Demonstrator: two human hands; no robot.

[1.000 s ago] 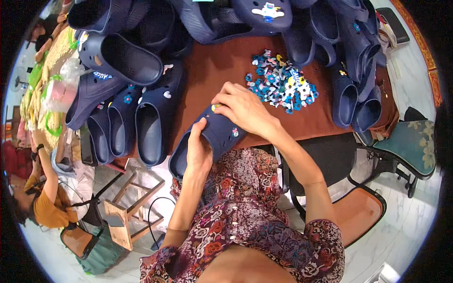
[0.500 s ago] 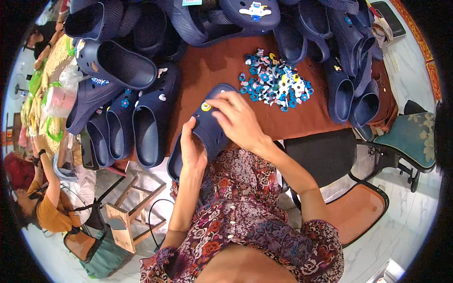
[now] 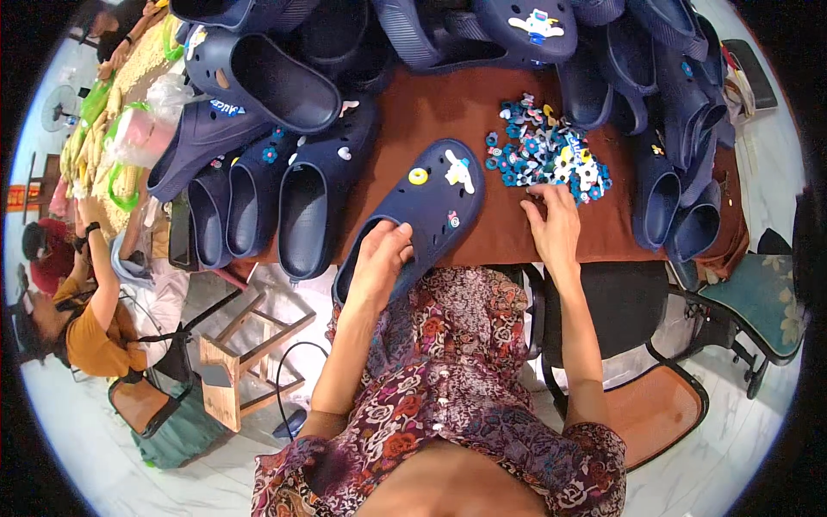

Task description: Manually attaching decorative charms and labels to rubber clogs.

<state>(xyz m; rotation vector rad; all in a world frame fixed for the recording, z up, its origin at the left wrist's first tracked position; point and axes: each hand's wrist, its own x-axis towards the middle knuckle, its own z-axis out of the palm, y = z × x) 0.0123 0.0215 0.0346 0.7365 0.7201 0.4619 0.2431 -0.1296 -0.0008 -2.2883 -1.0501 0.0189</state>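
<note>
A navy clog [image 3: 435, 211] lies tilted at the table's front edge, its toe pointing away to the right. My left hand [image 3: 379, 263] grips it by the foot opening, with fingers curled over the upper. Fixed on the clog's top are a yellow ring charm, a white character charm [image 3: 458, 171] and a small pinkish charm. At the near edge of a heap of shoe charms [image 3: 551, 155], in blue, white and yellow, my right hand [image 3: 554, 226] reaches down. Its thumb and index finger are apart, and nothing shows between them.
More navy clogs, several with charms, stand left [image 3: 306, 207], behind and right [image 3: 659, 198] on the brown tablecloth [image 3: 431, 108]. A wooden stool [image 3: 226, 383] and chairs [image 3: 749, 302] flank me. On the left, a person in an orange top [image 3: 99, 336] sits by another table.
My right hand has left the clog and moved right to the charm heap. The clog's top is now uncovered, showing its charms. The view has shifted slightly.
</note>
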